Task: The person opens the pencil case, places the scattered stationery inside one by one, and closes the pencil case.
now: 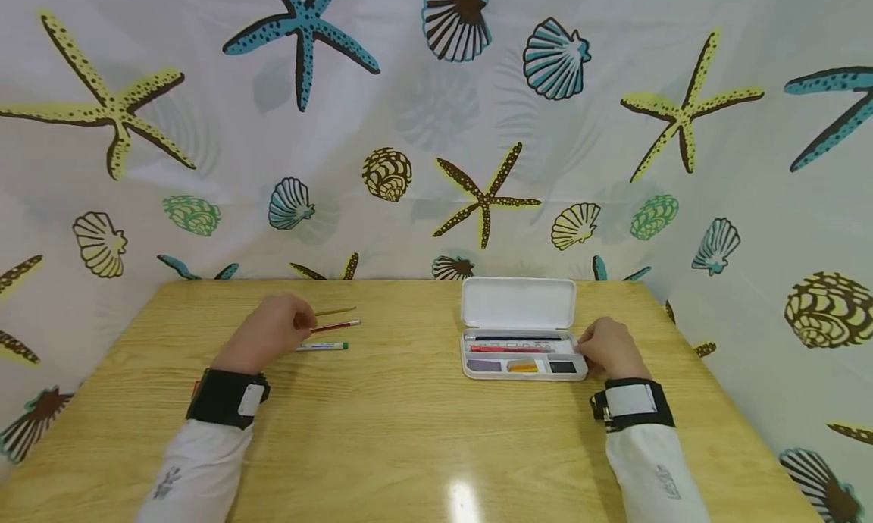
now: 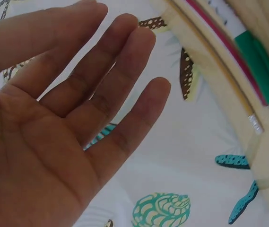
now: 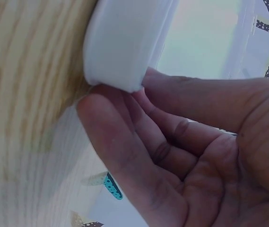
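Head view: my left hand (image 1: 269, 330) is just beside the yellow pencil (image 1: 336, 311), red pencil (image 1: 336, 326) and green-capped marker (image 1: 323, 346), all lying on the table (image 1: 395, 432). Well apart from them, my right hand (image 1: 610, 347) is at the right end of the open white case (image 1: 518, 303).

Left wrist view: my fingers are extended, grasping nothing; I judge a low pinch on one shaft would spare its neighbours a nudge.

Right wrist view: thumb at the rim, fingers below, I grip the case's end; light, even pressure should steady it without tipping.
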`<move>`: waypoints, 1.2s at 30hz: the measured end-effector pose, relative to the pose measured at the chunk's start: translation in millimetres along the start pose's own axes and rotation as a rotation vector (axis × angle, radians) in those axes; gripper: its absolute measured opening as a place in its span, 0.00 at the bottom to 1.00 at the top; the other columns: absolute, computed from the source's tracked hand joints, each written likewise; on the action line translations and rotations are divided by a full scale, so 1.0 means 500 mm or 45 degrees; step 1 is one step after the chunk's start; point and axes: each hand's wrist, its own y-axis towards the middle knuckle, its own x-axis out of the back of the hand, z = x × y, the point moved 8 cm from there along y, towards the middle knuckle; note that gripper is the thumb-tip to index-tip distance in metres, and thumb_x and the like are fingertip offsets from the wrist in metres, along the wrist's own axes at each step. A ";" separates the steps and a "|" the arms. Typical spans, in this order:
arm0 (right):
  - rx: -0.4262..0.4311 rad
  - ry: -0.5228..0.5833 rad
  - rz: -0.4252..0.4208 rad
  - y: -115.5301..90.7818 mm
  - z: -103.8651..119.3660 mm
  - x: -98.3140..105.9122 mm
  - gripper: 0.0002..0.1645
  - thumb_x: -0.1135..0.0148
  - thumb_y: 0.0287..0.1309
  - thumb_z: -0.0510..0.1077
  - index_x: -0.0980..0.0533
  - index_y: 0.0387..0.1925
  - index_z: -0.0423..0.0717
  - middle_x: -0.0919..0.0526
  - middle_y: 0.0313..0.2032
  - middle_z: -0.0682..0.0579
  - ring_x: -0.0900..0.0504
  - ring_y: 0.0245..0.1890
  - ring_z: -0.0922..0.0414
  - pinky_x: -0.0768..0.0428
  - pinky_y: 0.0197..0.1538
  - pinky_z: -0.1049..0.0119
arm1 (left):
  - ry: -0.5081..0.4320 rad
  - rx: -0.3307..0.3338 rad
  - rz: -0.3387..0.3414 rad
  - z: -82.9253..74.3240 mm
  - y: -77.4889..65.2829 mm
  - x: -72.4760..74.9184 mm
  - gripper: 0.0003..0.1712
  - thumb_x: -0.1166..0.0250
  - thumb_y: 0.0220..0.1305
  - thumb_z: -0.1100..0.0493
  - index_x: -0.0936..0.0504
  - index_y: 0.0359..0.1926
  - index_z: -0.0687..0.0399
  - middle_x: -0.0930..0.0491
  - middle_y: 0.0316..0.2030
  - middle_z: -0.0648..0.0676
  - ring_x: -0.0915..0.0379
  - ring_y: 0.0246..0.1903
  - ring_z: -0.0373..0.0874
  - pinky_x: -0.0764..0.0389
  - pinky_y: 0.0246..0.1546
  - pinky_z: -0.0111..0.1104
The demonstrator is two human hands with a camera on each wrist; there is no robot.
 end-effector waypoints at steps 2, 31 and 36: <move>0.000 0.002 0.000 0.002 0.001 0.000 0.10 0.35 0.65 0.36 0.19 0.38 0.28 0.18 0.30 0.40 0.20 0.26 0.52 0.22 0.28 0.64 | 0.000 0.008 0.024 0.003 0.004 -0.010 0.06 0.31 0.63 0.72 0.12 0.39 0.64 0.15 0.39 0.58 0.21 0.39 0.53 0.19 0.45 0.50; -0.020 0.031 -0.013 0.002 -0.012 -0.007 0.09 0.36 0.65 0.35 0.19 0.38 0.29 0.19 0.30 0.41 0.20 0.29 0.50 0.23 0.30 0.62 | 0.035 0.066 0.143 0.035 0.002 -0.082 0.12 0.31 0.51 0.78 0.15 0.28 0.57 0.21 0.28 0.52 0.29 0.28 0.45 0.24 0.29 0.39; -0.015 0.022 -0.029 0.003 -0.011 -0.005 0.09 0.36 0.64 0.35 0.18 0.38 0.29 0.19 0.30 0.41 0.20 0.29 0.49 0.23 0.30 0.62 | 0.031 0.073 0.142 0.035 0.002 -0.085 0.12 0.28 0.51 0.76 0.16 0.27 0.56 0.23 0.27 0.51 0.30 0.27 0.45 0.26 0.28 0.38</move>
